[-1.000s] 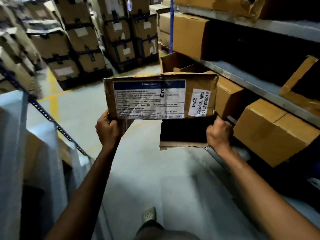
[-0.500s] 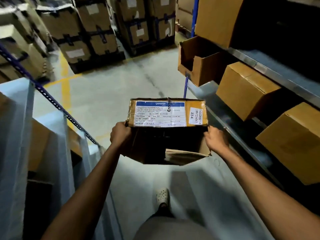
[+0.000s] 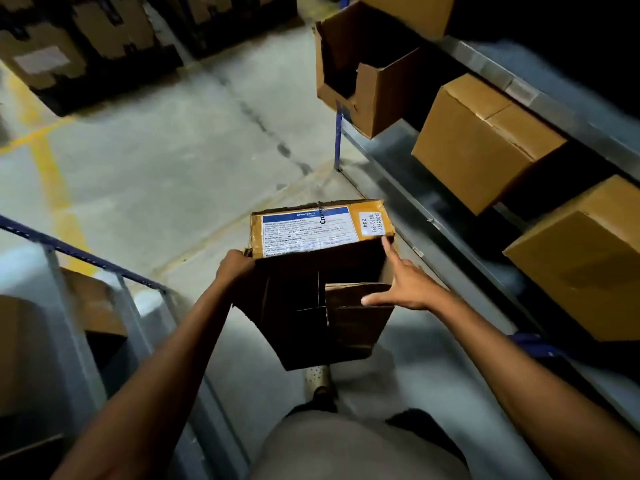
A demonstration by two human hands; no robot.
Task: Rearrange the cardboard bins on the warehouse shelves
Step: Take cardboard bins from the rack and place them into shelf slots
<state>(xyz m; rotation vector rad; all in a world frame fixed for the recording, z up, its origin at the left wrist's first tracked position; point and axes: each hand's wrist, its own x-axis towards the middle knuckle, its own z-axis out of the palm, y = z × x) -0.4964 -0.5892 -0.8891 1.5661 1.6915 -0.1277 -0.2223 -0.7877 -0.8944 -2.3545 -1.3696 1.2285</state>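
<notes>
While the shelves point(image 3: 491, 188) on the right carry closed cartons and one open-fronted bin point(image 3: 367, 74), the cardboard bin point(image 3: 322, 271) hangs over the aisle floor point(image 3: 173, 150), gripped at its left edge by the left hand point(image 3: 235, 268), the right hand point(image 3: 408, 285) spread open, fingertips touching its right side.

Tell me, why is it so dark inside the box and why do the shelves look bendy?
In the head view, light falls on the labelled top of the cardboard bin, so its open inside stays in shadow; the right hand looks slightly smeared by motion; the shelf edge slants and curves because the lens is wide-angle; the stacked boxes at top left are dim and blurry.
</notes>
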